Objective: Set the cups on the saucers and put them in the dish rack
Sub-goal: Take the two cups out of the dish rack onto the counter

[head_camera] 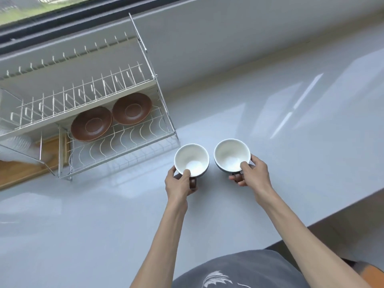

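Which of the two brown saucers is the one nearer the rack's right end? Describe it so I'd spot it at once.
Find the wire dish rack by the window, then its lower shelf. Two brown saucers lie flat there side by side. Yours is the right saucer, farther back, tucked partly under the upper shelf, unlike the left saucer.

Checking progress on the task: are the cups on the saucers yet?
No: both hands hold the cups, left and right, over the counter, while the saucers lie bare in the rack.
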Demonstrator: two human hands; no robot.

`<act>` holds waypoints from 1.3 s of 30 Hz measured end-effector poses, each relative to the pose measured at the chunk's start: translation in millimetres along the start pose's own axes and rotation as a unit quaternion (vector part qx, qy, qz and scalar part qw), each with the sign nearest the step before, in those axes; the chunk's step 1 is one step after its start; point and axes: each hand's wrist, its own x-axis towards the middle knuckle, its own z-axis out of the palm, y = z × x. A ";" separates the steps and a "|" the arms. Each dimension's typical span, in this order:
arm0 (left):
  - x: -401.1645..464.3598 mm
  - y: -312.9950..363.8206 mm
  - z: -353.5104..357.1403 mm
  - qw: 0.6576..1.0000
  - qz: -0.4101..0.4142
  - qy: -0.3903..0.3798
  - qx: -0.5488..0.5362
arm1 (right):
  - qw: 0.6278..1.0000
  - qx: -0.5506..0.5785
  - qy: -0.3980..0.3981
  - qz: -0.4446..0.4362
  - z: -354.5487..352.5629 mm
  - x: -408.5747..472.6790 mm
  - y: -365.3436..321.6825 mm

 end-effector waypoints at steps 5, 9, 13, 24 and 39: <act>10.3 -0.7 27.3 1.000 -0.010 0.004 0.011 | 1.000 0.013 0.019 -0.002 -14.7 21.2 -2.1; 15.4 2.4 44.5 1.000 -0.014 0.014 0.003 | 0.999 0.022 0.025 0.006 -20.8 38.3 -5.9; 20.3 2.7 58.4 1.000 -0.024 0.019 -0.006 | 0.999 0.035 0.024 0.005 -23.0 51.0 -9.3; 28.1 4.8 75.7 0.999 -0.036 0.021 -0.015 | 0.999 0.034 0.018 0.015 -28.8 72.8 -14.5; 34.3 0.5 77.3 0.999 -0.030 0.031 -0.016 | 1.000 0.019 0.012 0.011 -29.3 79.8 -13.8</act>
